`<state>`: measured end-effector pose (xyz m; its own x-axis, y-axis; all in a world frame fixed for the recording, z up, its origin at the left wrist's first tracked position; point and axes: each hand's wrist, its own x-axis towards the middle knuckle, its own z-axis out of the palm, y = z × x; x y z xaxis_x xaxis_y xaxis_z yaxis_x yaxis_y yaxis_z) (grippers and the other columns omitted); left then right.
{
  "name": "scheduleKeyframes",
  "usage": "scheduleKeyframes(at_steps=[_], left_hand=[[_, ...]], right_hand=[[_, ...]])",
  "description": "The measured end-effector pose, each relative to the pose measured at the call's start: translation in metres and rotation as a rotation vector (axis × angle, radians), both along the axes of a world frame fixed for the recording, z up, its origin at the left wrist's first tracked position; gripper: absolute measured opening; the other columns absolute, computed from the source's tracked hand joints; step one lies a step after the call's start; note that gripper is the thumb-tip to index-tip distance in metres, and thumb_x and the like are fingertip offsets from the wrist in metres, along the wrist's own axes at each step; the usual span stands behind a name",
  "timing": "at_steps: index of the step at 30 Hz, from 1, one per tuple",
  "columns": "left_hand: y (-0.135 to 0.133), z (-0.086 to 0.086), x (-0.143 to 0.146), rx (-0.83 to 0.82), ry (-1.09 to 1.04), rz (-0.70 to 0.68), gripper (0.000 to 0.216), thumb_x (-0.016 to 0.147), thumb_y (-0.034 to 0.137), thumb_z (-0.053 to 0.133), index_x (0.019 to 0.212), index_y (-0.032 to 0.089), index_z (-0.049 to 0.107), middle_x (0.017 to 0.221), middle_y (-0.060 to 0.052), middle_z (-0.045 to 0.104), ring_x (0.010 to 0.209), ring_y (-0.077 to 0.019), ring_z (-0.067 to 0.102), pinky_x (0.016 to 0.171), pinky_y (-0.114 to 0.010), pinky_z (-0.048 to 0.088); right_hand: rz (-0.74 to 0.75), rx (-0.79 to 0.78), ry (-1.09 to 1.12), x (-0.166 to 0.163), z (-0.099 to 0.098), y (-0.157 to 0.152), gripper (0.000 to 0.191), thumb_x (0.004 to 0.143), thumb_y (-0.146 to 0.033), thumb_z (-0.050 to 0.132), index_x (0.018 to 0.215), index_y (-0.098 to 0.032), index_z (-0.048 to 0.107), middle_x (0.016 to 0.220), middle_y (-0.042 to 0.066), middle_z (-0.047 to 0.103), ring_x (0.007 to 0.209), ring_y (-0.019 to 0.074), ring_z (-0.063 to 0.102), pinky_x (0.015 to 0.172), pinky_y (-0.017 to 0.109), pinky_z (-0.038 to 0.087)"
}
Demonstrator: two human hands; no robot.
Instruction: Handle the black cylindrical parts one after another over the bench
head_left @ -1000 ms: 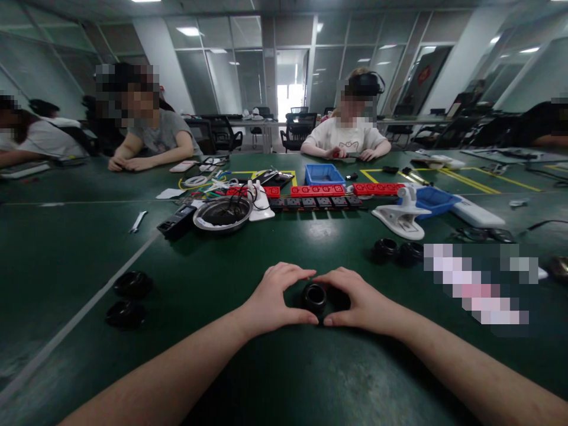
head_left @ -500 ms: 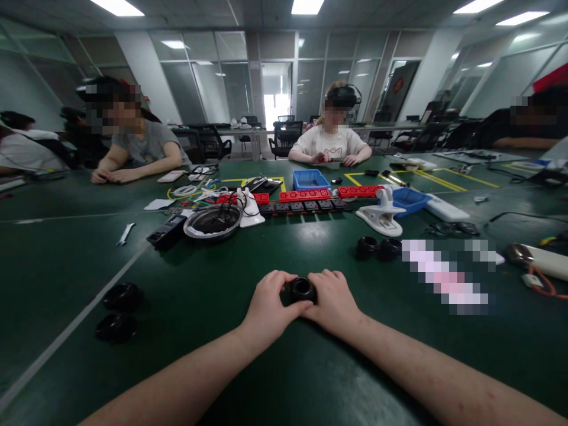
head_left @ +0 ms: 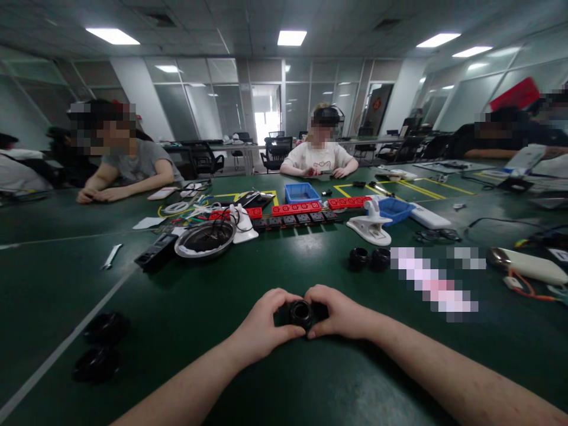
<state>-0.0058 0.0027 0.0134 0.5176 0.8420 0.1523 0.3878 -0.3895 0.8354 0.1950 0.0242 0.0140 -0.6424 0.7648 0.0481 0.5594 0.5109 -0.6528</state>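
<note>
A small black ring-shaped part (head_left: pixel 301 313) with a round hole on top sits on the green table (head_left: pixel 248 272) right in front of me. My left hand (head_left: pixel 261 325) curls around its left side, thumb and fingers pressed against it. My right hand (head_left: pixel 339 313) wraps its right side the same way, so both hands grip the part between them. Two similar black ring parts (head_left: pixel 368 258) lie farther off to the right. Two flatter black discs (head_left: pixel 104 343) lie at the near left.
A metal bowl (head_left: pixel 205 238), a black box (head_left: pixel 155 254), red and black power strips (head_left: pixel 302 213), blue bins (head_left: pixel 302 192), a white clamp (head_left: pixel 370 228) and a wrench (head_left: pixel 110 255) crowd the table's middle. Other people sit along the far and left sides.
My hands have closed in from a loose frame around the black part to gripping it on both sides. The camera has tilted up a little.
</note>
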Motion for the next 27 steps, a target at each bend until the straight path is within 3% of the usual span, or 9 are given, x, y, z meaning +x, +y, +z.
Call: scheduleKeyframes(at_steps=[3, 7, 10, 14, 16, 18, 22, 25, 27], left_hand=[[-0.004, -0.004, 0.008, 0.048, 0.043, 0.19, 0.028, 0.064, 0.015, 0.072, 0.09, 0.02, 0.061, 0.087, -0.001, 0.057, 0.085, -0.0214, 0.054, 0.074, -0.031, 0.042], [-0.008, -0.008, 0.014, 0.137, 0.119, 0.394, 0.025, 0.062, 0.018, 0.073, 0.083, 0.018, 0.06, 0.083, -0.002, 0.058, 0.082, -0.0237, 0.054, 0.073, -0.035, 0.041], [-0.006, -0.006, 0.013, 0.148, 0.11, 0.363, 0.025, 0.062, 0.017, 0.072, 0.084, 0.018, 0.06, 0.083, -0.002, 0.058, 0.083, -0.0234, 0.054, 0.075, -0.035, 0.041], [-0.001, -0.001, 0.005, 0.078, 0.061, 0.177, 0.03, 0.066, 0.016, 0.068, 0.095, 0.021, 0.061, 0.089, -0.002, 0.057, 0.085, -0.0213, 0.053, 0.072, -0.03, 0.042], [0.0, 0.001, 0.001, 0.047, 0.07, 0.099, 0.035, 0.069, 0.018, 0.067, 0.103, 0.023, 0.059, 0.091, -0.002, 0.057, 0.085, -0.0204, 0.053, 0.069, -0.028, 0.042], [0.0, 0.003, 0.0, 0.027, 0.078, 0.055, 0.039, 0.07, 0.019, 0.066, 0.107, 0.024, 0.057, 0.092, -0.001, 0.056, 0.083, -0.0198, 0.053, 0.067, -0.027, 0.041], [-0.003, 0.005, 0.002, 0.009, 0.066, 0.036, 0.033, 0.068, 0.017, 0.069, 0.099, 0.023, 0.06, 0.092, -0.001, 0.056, 0.086, -0.0204, 0.052, 0.07, -0.028, 0.04], [-0.006, 0.002, 0.008, 0.02, 0.067, 0.154, 0.029, 0.065, 0.018, 0.07, 0.091, 0.02, 0.06, 0.089, -0.002, 0.057, 0.084, -0.0217, 0.052, 0.071, -0.03, 0.04], [-0.008, -0.003, 0.012, 0.05, 0.071, 0.267, 0.025, 0.064, 0.018, 0.07, 0.087, 0.018, 0.059, 0.085, -0.002, 0.056, 0.082, -0.0223, 0.052, 0.071, -0.032, 0.041]], right_hand=[[-0.181, 0.161, -0.112, -0.013, -0.008, -0.008, 0.036, 0.053, -0.037, 0.079, 0.066, -0.017, 0.052, 0.068, -0.003, 0.052, 0.067, 0.0157, 0.048, 0.059, 0.025, 0.033], [-0.353, 0.329, -0.289, -0.029, -0.01, -0.019, 0.028, 0.062, -0.039, 0.07, 0.068, -0.018, 0.052, 0.068, 0.001, 0.055, 0.069, 0.0194, 0.049, 0.065, 0.031, 0.032], [-0.359, 0.319, -0.243, -0.03, -0.008, -0.021, 0.036, 0.06, -0.042, 0.071, 0.078, -0.016, 0.054, 0.079, 0.004, 0.058, 0.076, 0.0222, 0.05, 0.07, 0.034, 0.034], [-0.084, 0.165, -0.057, -0.014, 0.001, -0.014, 0.05, 0.061, -0.036, 0.075, 0.102, -0.017, 0.054, 0.095, 0.005, 0.058, 0.087, 0.022, 0.05, 0.077, 0.034, 0.038], [0.044, 0.061, -0.015, -0.004, 0.006, -0.01, 0.041, 0.065, -0.027, 0.073, 0.101, -0.018, 0.057, 0.095, 0.003, 0.059, 0.089, 0.0202, 0.051, 0.079, 0.032, 0.039], [0.082, -0.011, 0.003, 0.004, 0.008, -0.005, 0.031, 0.068, -0.019, 0.071, 0.096, -0.017, 0.059, 0.092, 0.002, 0.06, 0.087, 0.018, 0.053, 0.078, 0.029, 0.041], [0.004, -0.021, -0.005, 0.006, 0.004, 0.0, 0.028, 0.062, -0.02, 0.076, 0.085, -0.017, 0.06, 0.082, -0.001, 0.058, 0.076, 0.015, 0.055, 0.066, 0.024, 0.043], [-0.102, 0.036, -0.039, -0.003, -0.002, -0.004, 0.033, 0.055, -0.03, 0.081, 0.074, -0.017, 0.057, 0.073, -0.002, 0.055, 0.07, 0.0156, 0.052, 0.062, 0.025, 0.04], [-0.19, 0.134, -0.116, -0.012, -0.004, -0.009, 0.033, 0.056, -0.038, 0.078, 0.066, -0.017, 0.054, 0.067, -0.002, 0.053, 0.068, 0.0175, 0.05, 0.064, 0.029, 0.037]])
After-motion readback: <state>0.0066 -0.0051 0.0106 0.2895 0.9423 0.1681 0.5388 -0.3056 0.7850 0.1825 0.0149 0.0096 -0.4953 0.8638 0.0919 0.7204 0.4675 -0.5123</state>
